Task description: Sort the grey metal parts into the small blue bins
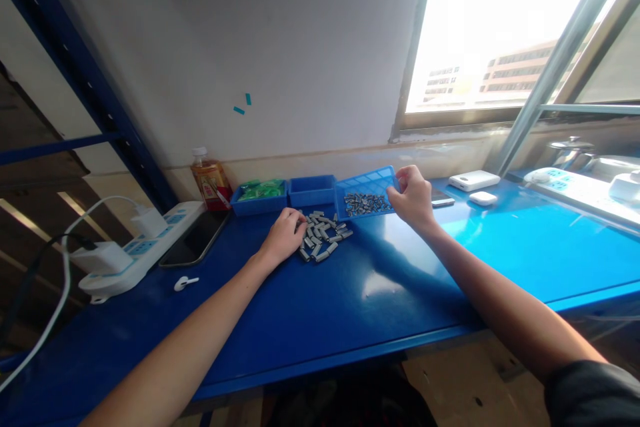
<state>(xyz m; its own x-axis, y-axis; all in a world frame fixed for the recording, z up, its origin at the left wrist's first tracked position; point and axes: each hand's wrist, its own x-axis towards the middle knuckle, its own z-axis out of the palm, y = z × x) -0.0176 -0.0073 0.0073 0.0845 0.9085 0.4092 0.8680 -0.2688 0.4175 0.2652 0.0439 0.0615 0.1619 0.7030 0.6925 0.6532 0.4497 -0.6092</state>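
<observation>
My right hand (413, 193) grips the right end of a blue plastic bin (367, 179), thumb on the near side. The bin is tilted toward me, and many small metal parts (365, 203) lie along its lower side. Beside its lower left corner, a loose pile of short silvery metal cylinders (320, 230) rests on the blue table (320, 320). At the pile's left edge is my left hand (287, 233), its fingers curled in against the cylinders. Whatever is between those fingertips is hidden.
Behind the pile stand a blue bin (260, 208) with green packets and another blue bin (313, 199). At left are a bottle (210, 180), a phone (195, 240), a power strip (145, 250) and a white earbud (185, 283). White devices (474, 180) sit at right.
</observation>
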